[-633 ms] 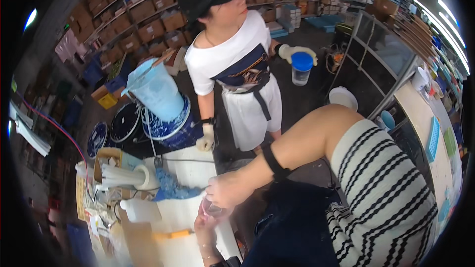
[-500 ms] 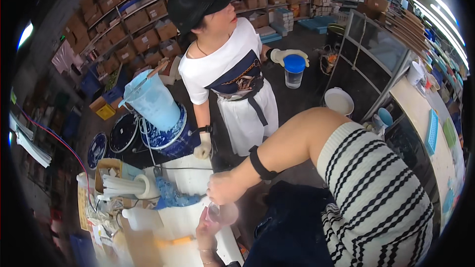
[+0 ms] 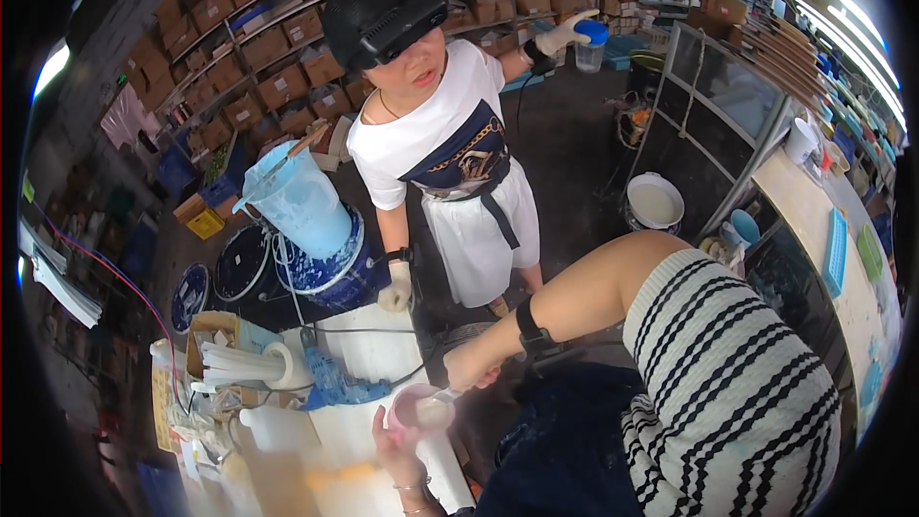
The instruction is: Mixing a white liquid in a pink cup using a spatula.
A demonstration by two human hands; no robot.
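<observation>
My left hand (image 3: 400, 460) holds a pink cup (image 3: 403, 418) over the white tabletop, its fingers wrapped round the side. The cup's mouth faces up and toward my right. My right hand (image 3: 469, 367) is closed on a pale, flat-looking stirring tool (image 3: 447, 395), whose lower end is inside the cup. Blur hides its exact shape and the cup's contents. Beyond the cup, a blue power drill (image 3: 337, 378) lies on the table with its cable trailing. An orange-yellow tool (image 3: 347, 472), blurred, lies left of my left hand.
Across the table stands a person (image 3: 450, 124) in gloves, holding a clear jar with a blue lid (image 3: 591, 46). A light-blue bucket (image 3: 299, 201) rests on a dark-blue drum (image 3: 335, 273). A white bucket (image 3: 656, 199) is on the floor near a glazed frame. Cluttered boxes (image 3: 222, 335) line the table's left.
My right hand has moved right and shows the tool in the cup. The cup's mouth now shows more. The other person has swung the jar back and turned their head toward the table.
</observation>
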